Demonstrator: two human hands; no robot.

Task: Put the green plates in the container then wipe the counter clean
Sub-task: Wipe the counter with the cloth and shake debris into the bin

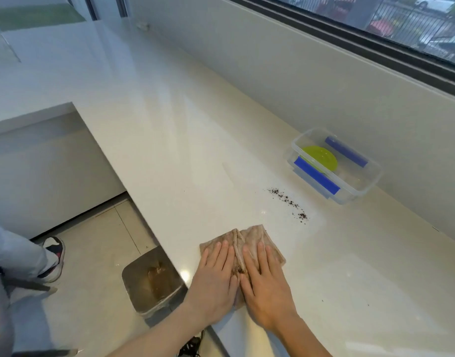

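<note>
A brownish cloth (252,237) lies flat on the white counter (185,140) near its front edge. My left hand (216,276) and my right hand (266,282) press down on it side by side, fingers spread flat. Beyond the cloth, a trail of dark crumbs (288,202) runs across the counter. A clear plastic container (360,186) with blue clips stands by the wall at the right, with a green plate (321,155) inside it.
A steel bin (151,279) with a liner stands on the tiled floor just below the counter edge. Another person's leg and shoe (54,256) are at the left. A window runs above the backsplash wall (298,73).
</note>
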